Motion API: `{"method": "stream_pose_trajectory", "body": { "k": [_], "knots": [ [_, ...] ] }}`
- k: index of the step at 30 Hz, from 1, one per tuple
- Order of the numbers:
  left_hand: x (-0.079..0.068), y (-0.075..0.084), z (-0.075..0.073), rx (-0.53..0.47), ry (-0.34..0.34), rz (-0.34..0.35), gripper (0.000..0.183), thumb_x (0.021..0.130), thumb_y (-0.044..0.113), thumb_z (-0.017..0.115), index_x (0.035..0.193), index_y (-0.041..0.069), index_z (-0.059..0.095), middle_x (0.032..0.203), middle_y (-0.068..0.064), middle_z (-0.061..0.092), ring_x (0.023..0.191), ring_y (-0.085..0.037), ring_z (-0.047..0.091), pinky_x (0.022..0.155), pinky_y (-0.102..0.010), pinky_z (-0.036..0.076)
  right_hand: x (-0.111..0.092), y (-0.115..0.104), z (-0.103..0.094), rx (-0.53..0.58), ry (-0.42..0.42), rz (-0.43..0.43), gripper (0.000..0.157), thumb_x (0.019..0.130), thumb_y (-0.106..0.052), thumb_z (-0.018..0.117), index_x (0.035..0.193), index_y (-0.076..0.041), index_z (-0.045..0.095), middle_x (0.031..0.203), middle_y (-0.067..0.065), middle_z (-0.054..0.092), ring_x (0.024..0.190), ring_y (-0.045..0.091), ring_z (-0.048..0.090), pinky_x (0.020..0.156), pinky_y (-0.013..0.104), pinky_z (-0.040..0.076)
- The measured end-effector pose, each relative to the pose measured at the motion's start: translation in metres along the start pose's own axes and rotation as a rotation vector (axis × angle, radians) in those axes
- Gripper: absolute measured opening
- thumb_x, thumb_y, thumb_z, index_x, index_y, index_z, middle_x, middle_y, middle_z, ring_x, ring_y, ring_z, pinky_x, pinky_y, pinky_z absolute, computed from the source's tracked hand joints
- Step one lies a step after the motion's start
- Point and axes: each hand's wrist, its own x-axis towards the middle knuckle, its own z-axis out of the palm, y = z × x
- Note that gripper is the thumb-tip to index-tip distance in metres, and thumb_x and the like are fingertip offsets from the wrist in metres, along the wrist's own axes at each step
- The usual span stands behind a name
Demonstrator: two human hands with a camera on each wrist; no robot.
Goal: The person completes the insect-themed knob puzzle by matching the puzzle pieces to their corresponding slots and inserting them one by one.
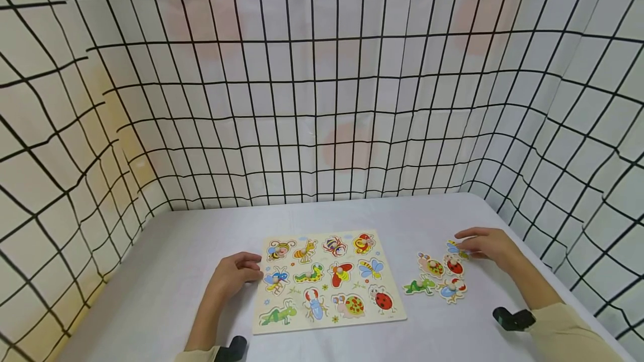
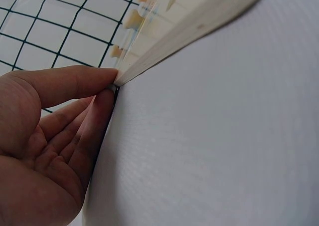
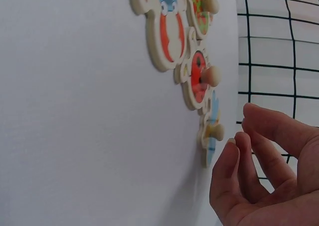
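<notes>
A wooden puzzle board [image 1: 327, 323] printed with insects lies flat on the white table. My left hand [image 1: 233, 276] is at its left edge, and in the left wrist view the thumb and a finger pinch that edge. Right of the board, my right hand [image 1: 490, 246] hovers by a blue-winged dragonfly piece [image 3: 213, 136], its fingers loosely bent and spread around the wooden knob without touching it. Beside that piece lie a ladybug piece [image 1: 454, 265], a snail piece [image 1: 431, 265], a green grasshopper piece [image 1: 420, 285] and a stag beetle piece [image 1: 451, 289].
Knobbed pieces, among them a caterpillar [image 1: 309, 274] and a red-winged fly [image 1: 341, 275], sit in the board's upper rows. Pictures of a grasshopper and a ladybug [image 1: 383, 300] show in its bottom row. White walls with a black grid [image 1: 322, 99] enclose the table.
</notes>
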Motion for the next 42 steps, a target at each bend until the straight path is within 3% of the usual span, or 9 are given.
{"method": "stream_pose_trajectory", "body": {
  "k": [7,15,24,42],
  "knots": [
    [0.000,-0.001,0.000,-0.010,-0.002,0.018,0.035,0.082,0.008,0.080,0.116,0.003,0.071,0.087,-0.005,0.068,0.078,-0.019,0.059,0.068,-0.028,0.048,0.003,0.014,0.001,0.001,0.025,0.045,0.043,0.086,-0.019,0.076,0.124,0.002,0.069,0.107,0.005,0.072,0.079,0.013,0.059,0.068,0.028,0.053],
    [0.000,0.001,-0.001,-0.007,-0.004,0.017,0.035,0.082,0.008,0.080,0.115,0.004,0.071,0.087,-0.005,0.068,0.079,-0.019,0.059,0.068,-0.029,0.047,0.005,0.019,0.002,0.027,0.035,0.062,0.042,0.084,-0.017,0.078,0.121,0.001,0.071,0.116,0.015,0.072,0.081,0.012,0.059,0.067,0.027,0.053],
    [-0.002,0.001,0.000,-0.010,0.002,0.012,0.034,0.083,0.007,0.079,0.115,0.004,0.071,0.087,-0.005,0.068,0.079,-0.019,0.059,0.069,-0.027,0.047,0.007,0.023,0.005,0.020,0.048,0.064,0.037,0.083,-0.019,0.080,0.115,-0.002,0.075,0.114,0.010,0.072,0.084,0.013,0.057,0.067,0.026,0.052],
    [-0.001,0.001,0.001,-0.008,0.003,0.015,0.035,0.082,0.008,0.080,0.116,0.003,0.071,0.088,-0.005,0.068,0.079,-0.019,0.059,0.068,-0.028,0.047,0.005,0.024,0.009,0.002,0.070,0.039,0.035,0.085,-0.017,0.076,0.113,0.004,0.074,0.102,0.006,0.074,0.079,0.013,0.057,0.064,0.026,0.051]
  ]
}}
